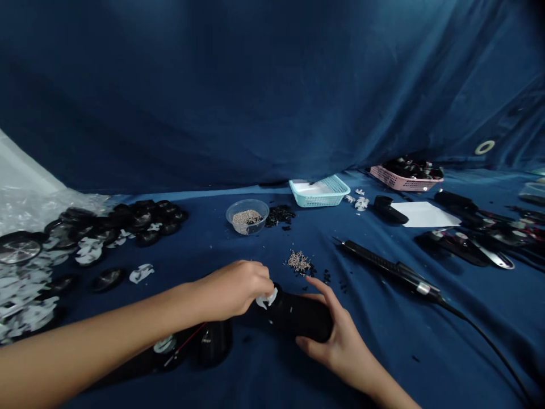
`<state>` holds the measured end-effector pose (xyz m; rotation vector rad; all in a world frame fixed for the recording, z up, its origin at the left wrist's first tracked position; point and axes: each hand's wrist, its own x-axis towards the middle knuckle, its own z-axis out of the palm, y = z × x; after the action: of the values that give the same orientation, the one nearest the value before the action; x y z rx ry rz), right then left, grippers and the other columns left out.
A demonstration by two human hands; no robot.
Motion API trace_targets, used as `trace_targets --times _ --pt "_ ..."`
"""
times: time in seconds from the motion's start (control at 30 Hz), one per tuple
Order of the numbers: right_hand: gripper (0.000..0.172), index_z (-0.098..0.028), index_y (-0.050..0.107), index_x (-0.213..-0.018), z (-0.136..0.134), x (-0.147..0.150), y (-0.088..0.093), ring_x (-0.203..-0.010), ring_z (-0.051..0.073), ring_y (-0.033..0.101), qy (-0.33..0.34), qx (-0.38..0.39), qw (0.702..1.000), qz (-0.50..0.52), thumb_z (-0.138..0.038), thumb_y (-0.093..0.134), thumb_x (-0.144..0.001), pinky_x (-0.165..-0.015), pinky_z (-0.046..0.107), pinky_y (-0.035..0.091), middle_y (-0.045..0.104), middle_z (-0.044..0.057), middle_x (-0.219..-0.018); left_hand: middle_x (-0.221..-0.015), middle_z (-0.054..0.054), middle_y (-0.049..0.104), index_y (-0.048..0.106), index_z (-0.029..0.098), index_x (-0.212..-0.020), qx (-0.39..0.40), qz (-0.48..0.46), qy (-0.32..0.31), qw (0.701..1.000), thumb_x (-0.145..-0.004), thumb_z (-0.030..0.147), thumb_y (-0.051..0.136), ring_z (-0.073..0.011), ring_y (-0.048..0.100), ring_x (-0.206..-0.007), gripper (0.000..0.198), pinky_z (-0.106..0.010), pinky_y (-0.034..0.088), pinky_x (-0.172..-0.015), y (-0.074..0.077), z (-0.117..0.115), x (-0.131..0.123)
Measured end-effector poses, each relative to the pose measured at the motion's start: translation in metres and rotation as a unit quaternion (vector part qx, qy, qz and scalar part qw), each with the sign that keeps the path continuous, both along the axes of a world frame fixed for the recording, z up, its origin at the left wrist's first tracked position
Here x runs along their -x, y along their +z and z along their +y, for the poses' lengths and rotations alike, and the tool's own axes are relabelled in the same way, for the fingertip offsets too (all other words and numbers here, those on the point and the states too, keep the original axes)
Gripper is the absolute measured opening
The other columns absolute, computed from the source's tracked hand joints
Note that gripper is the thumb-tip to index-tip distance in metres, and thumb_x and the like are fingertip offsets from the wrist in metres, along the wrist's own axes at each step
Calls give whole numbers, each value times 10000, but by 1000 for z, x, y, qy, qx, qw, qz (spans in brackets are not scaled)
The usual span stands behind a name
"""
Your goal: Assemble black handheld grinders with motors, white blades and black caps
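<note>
My right hand (334, 335) is wrapped round a black cylindrical housing (300, 315) that lies tilted on its side above the cloth. At the housing's left end, my left hand (244, 289) has its fingers closed on a small white plastic part (267, 298), which touches the open end. The left fingertips are partly hidden behind the hand. Below my left wrist stand another black housing (215, 343) and a thin red wire. Just beyond my right fingers is a small heap of screws (298, 261) with little black pieces beside it.
A clear bowl of screws (247, 218) and a light-blue basket (321, 196) stand farther back. Black round parts (145, 218) and white plastic parts (25, 289) are piled at left. A corded electric screwdriver (387, 267) lies at right, below a pink basket (406, 179).
</note>
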<state>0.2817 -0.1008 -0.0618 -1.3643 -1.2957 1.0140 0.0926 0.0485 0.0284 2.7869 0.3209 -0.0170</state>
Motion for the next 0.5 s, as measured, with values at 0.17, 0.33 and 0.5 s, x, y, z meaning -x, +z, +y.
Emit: trace_targets --times 0.17,0.33,0.5 --pt "847 -270 285 -1408 0 -1 -1 -889 175 611 -3 -1 1000 7 -100 644 -660 -780 290 481 599 34 -1160 -842 -27 718 712 215 -836 1 -17 9 1000 -825 -16 473 -179 590 -805 333 -274 450 -745 6 -3 3" --pt "856 -287 278 -1407 0 -1 -5 -908 174 599 2 -7 1000 14 -87 649 -662 -784 287 474 589 24 -1168 -894 2 735 705 234 -859 30 -41 65 997 -843 108 557 -180 622 -866 195 -301 461 -817 6 -7 4" --pt "846 -311 276 -1407 1 -1 -9 -965 177 588 4 -12 1000 14 -84 646 -680 -818 289 466 574 17 -1188 -896 6 726 678 236 -969 63 -54 89 993 -847 77 534 -151 651 -834 246 -261 476 -763 1 -3 0"
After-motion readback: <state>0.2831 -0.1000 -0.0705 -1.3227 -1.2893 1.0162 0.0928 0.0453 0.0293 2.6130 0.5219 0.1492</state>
